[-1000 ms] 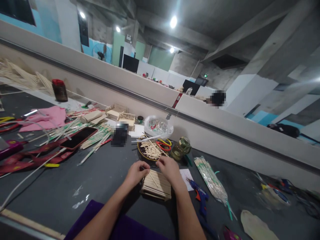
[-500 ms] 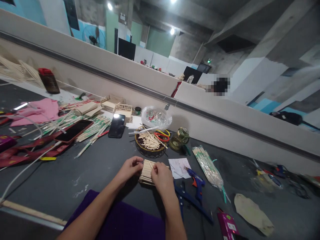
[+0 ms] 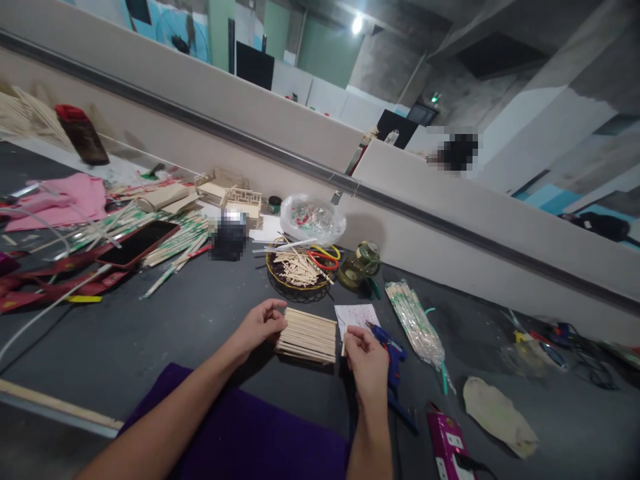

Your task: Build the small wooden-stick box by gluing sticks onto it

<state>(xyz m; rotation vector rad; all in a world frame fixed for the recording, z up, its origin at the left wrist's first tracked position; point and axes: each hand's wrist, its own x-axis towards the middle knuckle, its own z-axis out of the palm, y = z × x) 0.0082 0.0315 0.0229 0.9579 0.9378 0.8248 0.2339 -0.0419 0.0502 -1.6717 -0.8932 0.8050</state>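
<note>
A small panel of pale wooden sticks [image 3: 307, 337], laid side by side, is just above the dark tabletop or on it; I cannot tell which. My left hand [image 3: 261, 325] pinches its upper left edge between thumb and fingers. Right of the panel and apart from it, my right hand [image 3: 369, 357] has thumb and fingers pressed together. A bit of a short wooden stick [image 3: 343, 349] shows below those fingertips. Behind the right hand lie a sheet of paper [image 3: 357, 313] and a blue glue gun [image 3: 395, 353], partly covered by the hand.
A basket of short sticks [image 3: 275, 273] stands beyond the panel, beside a plastic bag [image 3: 315, 220] and a green glass jar [image 3: 361, 265]. Wrapped sticks [image 3: 415, 320] and a purple power strip [image 3: 450, 440] lie to the right. At left are a phone [image 3: 140, 243] and loose chopsticks [image 3: 175, 250].
My right hand has moved off the panel to the right, uncovering the panel's right part. My left hand stays at the left edge. The head view has shifted slightly.
</note>
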